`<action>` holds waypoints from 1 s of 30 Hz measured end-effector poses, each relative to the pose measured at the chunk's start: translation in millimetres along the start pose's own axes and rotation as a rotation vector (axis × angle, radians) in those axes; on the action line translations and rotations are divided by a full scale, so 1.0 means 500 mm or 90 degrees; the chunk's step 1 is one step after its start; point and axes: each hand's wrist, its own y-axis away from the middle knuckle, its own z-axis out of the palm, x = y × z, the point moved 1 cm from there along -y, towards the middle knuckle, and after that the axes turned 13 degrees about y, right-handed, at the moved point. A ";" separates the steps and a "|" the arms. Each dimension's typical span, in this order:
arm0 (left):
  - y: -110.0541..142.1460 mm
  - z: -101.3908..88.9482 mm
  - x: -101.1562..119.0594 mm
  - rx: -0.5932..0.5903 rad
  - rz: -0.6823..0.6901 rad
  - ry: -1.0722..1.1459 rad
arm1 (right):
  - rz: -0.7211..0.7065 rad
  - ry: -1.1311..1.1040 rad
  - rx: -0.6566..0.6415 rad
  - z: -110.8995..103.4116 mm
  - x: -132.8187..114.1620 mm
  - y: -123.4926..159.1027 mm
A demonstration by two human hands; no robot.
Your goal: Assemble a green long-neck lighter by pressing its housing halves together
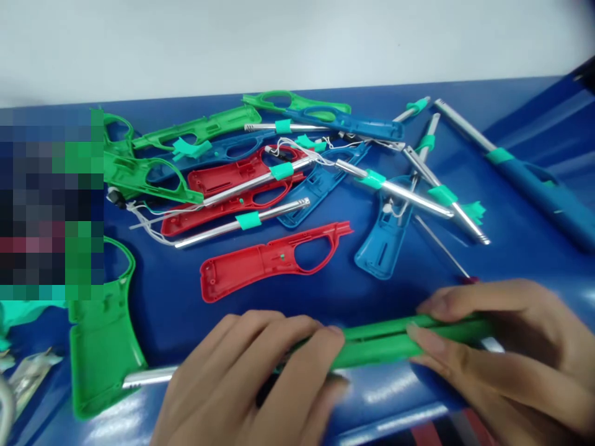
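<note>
Low in the head view my left hand (264,365) closes over one end of a green lighter casing (376,341), its fingers hiding that part. A bare metal tube (149,376) sticks out to the left from beneath this hand. At the casing's other end my right hand (506,353) pinches it between thumb and fingers. A dark gap runs lengthwise between the casing's two halves. Left of the tube lies an open green casing half (102,347), the tube's tip overlapping its edge. A red casing half (246,263) lies beyond my left hand, its inner side up.
Metal tubes with teal tape (248,220) and blue casing halves (383,241) lie scattered ahead on the blue table (297,297). A blue lighter (548,186) with its tube is at the right. A thin screwdriver (441,248) lies beyond my right hand. Blocky pixels cover the left edge.
</note>
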 end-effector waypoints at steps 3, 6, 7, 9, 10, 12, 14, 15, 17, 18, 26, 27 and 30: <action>-0.022 -0.006 0.010 -0.001 0.018 0.007 | 0.057 -0.063 0.035 0.014 -0.004 0.013; -0.053 -0.001 0.019 0.018 0.051 -0.008 | 0.065 -0.083 0.041 0.021 -0.014 0.014; -0.063 0.002 0.020 0.021 0.059 -0.012 | 0.070 -0.069 0.042 0.021 -0.017 0.013; -0.076 0.007 0.023 0.029 0.069 -0.015 | 0.054 -0.027 0.028 0.017 -0.017 0.009; -0.078 0.008 0.023 0.032 0.073 -0.015 | 0.032 -0.005 0.014 0.014 -0.014 0.007; -0.069 0.007 0.023 0.040 0.076 -0.012 | -0.045 0.017 -0.020 0.008 -0.005 0.003; -0.046 0.004 0.021 0.049 0.070 -0.009 | -0.144 -0.010 -0.046 0.004 0.004 0.001; -0.032 0.003 0.020 0.054 0.060 -0.007 | -0.180 -0.026 -0.049 0.003 0.006 0.001; -0.007 0.001 0.016 0.061 0.024 -0.008 | -0.177 -0.018 -0.036 0.003 0.006 0.002; 0.003 0.001 0.015 0.059 0.009 -0.012 | -0.179 -0.005 -0.026 0.005 0.003 0.004; 0.018 0.001 0.020 0.064 0.009 -0.026 | -0.209 0.003 -0.024 0.009 -0.009 0.008; 0.018 0.002 0.021 0.069 0.010 -0.026 | -0.209 -0.001 -0.025 0.008 -0.009 0.008; 0.019 0.005 0.016 0.080 -0.009 -0.026 | -0.199 -0.014 -0.018 0.006 -0.014 0.004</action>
